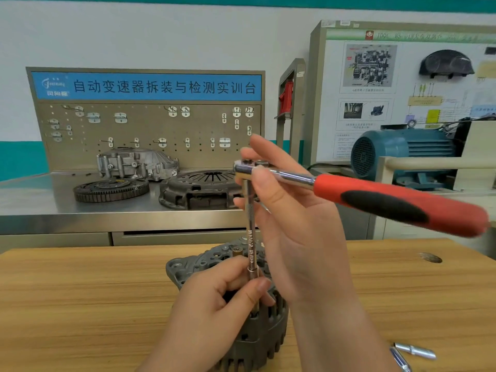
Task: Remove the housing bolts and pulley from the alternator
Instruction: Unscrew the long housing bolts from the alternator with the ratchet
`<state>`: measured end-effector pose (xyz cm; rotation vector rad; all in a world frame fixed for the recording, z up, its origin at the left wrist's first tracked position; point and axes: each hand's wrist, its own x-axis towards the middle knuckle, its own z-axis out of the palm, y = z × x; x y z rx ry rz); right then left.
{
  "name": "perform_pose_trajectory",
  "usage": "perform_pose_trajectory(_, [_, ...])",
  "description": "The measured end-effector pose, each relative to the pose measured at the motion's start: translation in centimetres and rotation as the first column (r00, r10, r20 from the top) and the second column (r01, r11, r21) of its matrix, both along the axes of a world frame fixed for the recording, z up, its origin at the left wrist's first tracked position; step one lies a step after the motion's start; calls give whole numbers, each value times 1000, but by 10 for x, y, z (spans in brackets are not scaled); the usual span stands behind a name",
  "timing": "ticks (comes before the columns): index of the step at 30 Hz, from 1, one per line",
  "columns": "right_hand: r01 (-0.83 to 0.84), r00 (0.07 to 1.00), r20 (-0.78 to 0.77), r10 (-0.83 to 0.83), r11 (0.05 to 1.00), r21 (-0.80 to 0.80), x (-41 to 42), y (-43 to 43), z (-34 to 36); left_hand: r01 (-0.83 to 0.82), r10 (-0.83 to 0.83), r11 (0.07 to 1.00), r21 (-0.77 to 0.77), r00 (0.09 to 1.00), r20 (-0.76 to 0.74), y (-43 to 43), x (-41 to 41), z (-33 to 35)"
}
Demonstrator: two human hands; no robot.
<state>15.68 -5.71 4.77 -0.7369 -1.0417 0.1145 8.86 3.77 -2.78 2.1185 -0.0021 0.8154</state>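
sign [163, 86]: blue banner on the pegboard reads "自动变速器拆装与检测实训台"; the little logo beside it is too blurry to read
left hand [214, 304]: fingers curled round the bottom of the extension bar [251, 237], right where it meets the housing; the bolt head is hidden under them
alternator [204, 260]: sits on end in the middle of the wooden bench [80, 291], nothing clamping it; can't spot the pulley from here
extension bar writing: something is etched down the shaft, not legible
right hand [295, 237]: thumb and fingers pinch the head of the ratchet [389, 202], the red and black handle sticks out right with nothing under it
loose sockets [416, 351]: lying on the bench near the right wrist
wall board [402, 76]: header text is smeared, no luck reading it
risk 1: I reckon that long handle drags the bar off plumb, so the socket cocks and rounds the bolt
risk 2: an unclamped alternator probably twists or tips once real torque goes in
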Motion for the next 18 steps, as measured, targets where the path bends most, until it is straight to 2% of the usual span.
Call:
perform_pose_trajectory(7, [-263, 957, -127, 262, 965, 11, -2, 0, 2, -12, 10, 999, 41, 999, 34, 0, -1, 1])
perform_pose_trajectory(10, [-238, 964, -118, 238, 971, 16, -2, 2, 1, 7, -7, 1000, 6, 1000, 11, -1, -1, 1])
perform_pose_trajectory(14, [-75, 996, -49, 76, 997, 24, -2, 1, 0, -17, 17, 1000, 4, 999, -30, -1, 2, 0])
perform_pose_trajectory(18, [-184, 973, -134, 190, 981, 54, -5, 2, 1, -27, 27, 999, 21, 1000, -16, -2, 2, 0])
